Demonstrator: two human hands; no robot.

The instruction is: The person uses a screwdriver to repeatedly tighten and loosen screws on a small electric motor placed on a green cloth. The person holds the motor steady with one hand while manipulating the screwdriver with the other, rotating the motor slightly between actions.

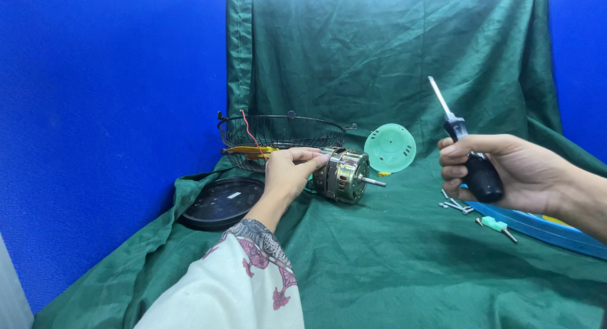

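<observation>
Presently the left hand pinches the top of the fan motor lying on the green cloth, the right hand grips a raised screwdriver; so light a pinch risks the motor rolling

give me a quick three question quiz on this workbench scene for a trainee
1. True or false: the right hand holds a screwdriver with its shaft pointing up.
2. What does the left hand touch? A) wire basket B) electric motor C) green round cover
3. Fill in: loose screws lie on the green cloth just below the ____ hand.

Key:
1. True.
2. B, the electric motor, lying on its side on the green cloth, in front of the wire basket and left of the green round cover.
3. Right; the screws sit under it.
</observation>
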